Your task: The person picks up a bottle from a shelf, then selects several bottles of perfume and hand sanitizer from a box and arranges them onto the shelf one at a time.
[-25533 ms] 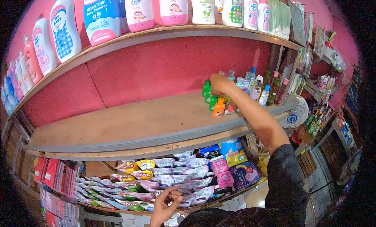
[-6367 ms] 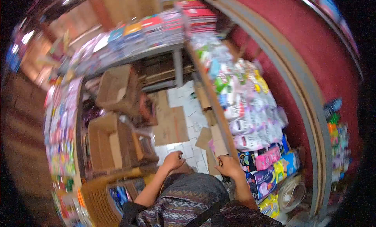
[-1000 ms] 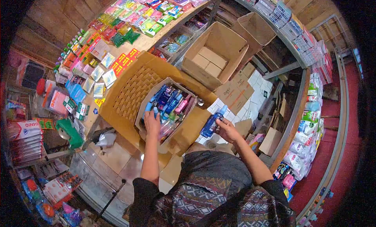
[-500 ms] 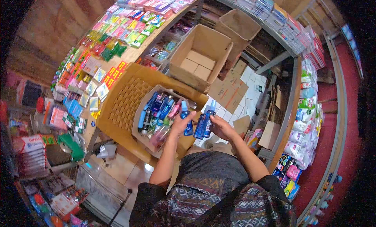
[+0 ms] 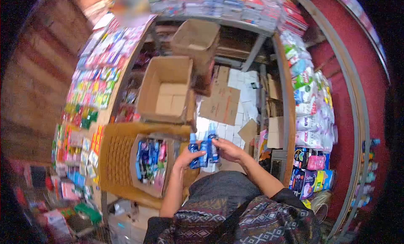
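Three blue spray bottles are held upright side by side in front of my lap. My left hand (image 5: 184,159) is closed round the leftmost spray bottle (image 5: 193,150), its thumb reaching onto the middle bottle (image 5: 204,155). My right hand (image 5: 229,150) grips the rightmost spray bottle (image 5: 213,153) and seems to have the middle one too, though its fingers are partly hidden behind them. Left of my hands, an open cardboard box (image 5: 135,176) full of assorted bottles and tubes sits on a brown woven-pattern plastic chair (image 5: 115,160).
Two open cardboard boxes (image 5: 145,90) stand beyond the chair. Flattened cardboard (image 5: 223,105) lies on the white tiled floor. Packed goods cover the left counter (image 5: 122,75), and wrapped packs (image 5: 309,117) line the right shelf. A person (image 5: 130,8) is at the far upper left.
The view has turned to the right. My hands have come closer together, bringing the left bottle against the pair in my right hand.
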{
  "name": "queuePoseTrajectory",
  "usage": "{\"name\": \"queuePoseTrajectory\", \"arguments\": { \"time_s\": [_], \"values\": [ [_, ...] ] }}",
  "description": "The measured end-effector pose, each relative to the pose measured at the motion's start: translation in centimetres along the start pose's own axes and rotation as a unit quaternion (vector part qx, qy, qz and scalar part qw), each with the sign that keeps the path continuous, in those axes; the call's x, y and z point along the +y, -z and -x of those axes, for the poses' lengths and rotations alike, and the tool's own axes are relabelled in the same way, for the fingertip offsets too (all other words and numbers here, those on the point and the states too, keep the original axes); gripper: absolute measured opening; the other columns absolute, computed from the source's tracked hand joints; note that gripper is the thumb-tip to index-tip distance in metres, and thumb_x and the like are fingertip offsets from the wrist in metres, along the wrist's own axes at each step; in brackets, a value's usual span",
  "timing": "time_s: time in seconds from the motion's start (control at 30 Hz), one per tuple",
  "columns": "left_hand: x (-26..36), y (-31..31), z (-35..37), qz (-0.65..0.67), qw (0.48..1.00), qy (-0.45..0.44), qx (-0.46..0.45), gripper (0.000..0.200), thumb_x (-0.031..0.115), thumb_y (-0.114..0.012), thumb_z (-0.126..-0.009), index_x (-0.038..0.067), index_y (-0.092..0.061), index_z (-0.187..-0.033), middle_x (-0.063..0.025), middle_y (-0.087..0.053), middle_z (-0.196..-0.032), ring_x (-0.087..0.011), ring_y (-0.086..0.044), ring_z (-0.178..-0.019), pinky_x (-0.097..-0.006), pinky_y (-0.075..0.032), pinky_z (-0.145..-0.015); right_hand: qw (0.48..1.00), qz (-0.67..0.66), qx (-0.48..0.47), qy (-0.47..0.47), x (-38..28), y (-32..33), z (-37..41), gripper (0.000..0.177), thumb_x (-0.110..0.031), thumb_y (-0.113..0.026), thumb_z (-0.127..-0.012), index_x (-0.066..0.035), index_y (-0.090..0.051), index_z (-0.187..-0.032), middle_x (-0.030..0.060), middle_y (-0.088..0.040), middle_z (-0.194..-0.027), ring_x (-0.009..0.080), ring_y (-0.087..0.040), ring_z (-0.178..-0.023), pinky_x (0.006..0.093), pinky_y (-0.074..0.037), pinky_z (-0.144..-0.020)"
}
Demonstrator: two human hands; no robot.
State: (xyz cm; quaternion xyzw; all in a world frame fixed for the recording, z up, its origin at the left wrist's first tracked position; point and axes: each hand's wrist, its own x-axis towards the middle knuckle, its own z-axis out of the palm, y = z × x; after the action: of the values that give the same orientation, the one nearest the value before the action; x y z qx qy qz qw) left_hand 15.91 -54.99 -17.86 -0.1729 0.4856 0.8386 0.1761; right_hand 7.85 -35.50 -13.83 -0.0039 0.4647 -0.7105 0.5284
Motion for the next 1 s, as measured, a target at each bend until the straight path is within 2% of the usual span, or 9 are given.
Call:
{"name": "queuePoseTrajectory", "arguments": {
  "time_s": [0.13,0.17,0.37,0.5,0.57,0.7,0.8,0.9,1.0],
  "values": [
    [1.1,-3.1,-3.1,-0.089,0.992,0.082,0.018,0.04,0.015,-0.081,-0.075,0.003,-0.062,-0.109,-0.0038,-0.067,-0.094,-0.0129,-0.064,-0.079,-0.0309,-0.054,-0.07,0.966,0.228,0.083,0.088,-3.3,3.6,1.8,0.039,-0.045,-0.054,-0.096,-0.008,-0.062,-0.104,-0.0013,-0.057,-0.087,0.0083,-0.049,-0.081,0.0269,-0.044,-0.074],
    [0.0,-2.7,-4.8,-0.105,0.99,0.096,0.003,0.041,0.014,-0.08,-0.076,0.002,-0.062,-0.11,-0.0041,-0.067,-0.095,-0.0129,-0.064,-0.078,-0.0315,-0.055,-0.069,0.967,0.225,0.097,0.067,-2.8,6.0,1.4,0.05,-0.046,-0.056,-0.095,-0.003,-0.059,-0.119,0.0032,-0.061,-0.106,0.0106,-0.052,-0.095,0.0287,-0.044,-0.083],
    [0.3,-8.9,-11.0,0.049,0.986,0.086,-0.138,0.045,0.013,-0.074,-0.076,-0.001,-0.057,-0.115,-0.0147,-0.068,-0.099,-0.0262,-0.068,-0.085,-0.039,-0.058,-0.076,0.917,0.242,0.2,0.245,-8.3,11.8,6.8,0.038,-0.041,-0.061,-0.094,-0.005,-0.063,-0.107,-0.0013,-0.059,-0.086,0.0077,-0.051,-0.081,0.027,-0.045,-0.072],
    [2.6,-15.7,-15.2,0.079,0.968,0.104,-0.216,0.055,0.013,-0.077,-0.072,-0.004,-0.054,-0.119,-0.0215,-0.062,-0.114,-0.0391,-0.063,-0.103,-0.0601,-0.053,-0.086,0.87,0.256,0.286,0.31,-10.3,15.6,10.2,0.032,-0.034,-0.063,-0.093,-0.004,-0.062,-0.104,0.0001,-0.062,-0.088,0.0082,-0.054,-0.081,0.0285,-0.047,-0.074],
    [4.9,-21.6,-15.9,0.065,0.959,0.069,-0.267,0.057,0.012,-0.077,-0.07,-0.004,-0.053,-0.119,-0.0218,-0.062,-0.113,-0.0406,-0.062,-0.105,-0.0636,-0.05,-0.088,0.854,0.232,0.324,0.335,-11.7,16.4,13.0,0.043,-0.041,-0.066,-0.089,-0.002,-0.062,-0.108,0.0111,-0.066,-0.092,0.0159,-0.061,-0.088,0.0337,-0.049,-0.079],
    [7.0,-28.6,-19.3,-0.03,0.93,0.121,-0.347,0.061,0.011,-0.077,-0.068,-0.005,-0.052,-0.12,-0.0215,-0.063,-0.112,-0.0408,-0.062,-0.105,-0.0611,-0.046,-0.097,0.739,0.29,0.463,0.393,-14.1,17.4,19.6,0.039,-0.033,-0.068,-0.089,-0.001,-0.061,-0.11,0.0077,-0.066,-0.095,0.0124,-0.06,-0.089,0.0305,-0.049,-0.08],
    [7.7,-33.8,-21.6,-0.119,0.91,0.108,-0.383,0.062,0.01,-0.078,-0.065,-0.005,-0.053,-0.12,-0.0181,-0.065,-0.108,-0.0343,-0.065,-0.098,-0.0504,-0.051,-0.092,0.718,0.25,0.518,0.393,-15.4,17.4,24.7,0.038,-0.033,-0.068,-0.09,0.0,-0.06,-0.108,0.0079,-0.063,-0.091,0.0123,-0.057,-0.087,0.0304,-0.048,-0.077],
    [7.2,-38.1,-24.6,-0.177,0.859,0.124,-0.463,0.06,0.007,-0.078,-0.065,-0.005,-0.055,-0.118,-0.0144,-0.066,-0.105,-0.0264,-0.065,-0.095,-0.0413,-0.051,-0.089,0.691,0.201,0.585,0.374,-17.1,17.1,29.3,0.031,-0.028,-0.064,-0.094,0.002,-0.062,-0.102,0.0043,-0.059,-0.088,0.0094,-0.051,-0.083,0.0287,-0.045,-0.071],
    [7.9,-43.8,-25.5,-0.209,0.803,0.12,-0.545,0.055,0.001,-0.077,-0.064,-0.004,-0.057,-0.116,-0.0127,-0.066,-0.105,-0.0231,-0.065,-0.095,-0.0384,-0.05,-0.088,0.596,0.18,0.633,0.46,-16.9,20.0,31.5,0.022,-0.02,-0.064,-0.094,0.001,-0.063,-0.099,0.0021,-0.06,-0.088,0.0057,-0.05,-0.082,0.0257,-0.044,-0.068]
  ]
}}
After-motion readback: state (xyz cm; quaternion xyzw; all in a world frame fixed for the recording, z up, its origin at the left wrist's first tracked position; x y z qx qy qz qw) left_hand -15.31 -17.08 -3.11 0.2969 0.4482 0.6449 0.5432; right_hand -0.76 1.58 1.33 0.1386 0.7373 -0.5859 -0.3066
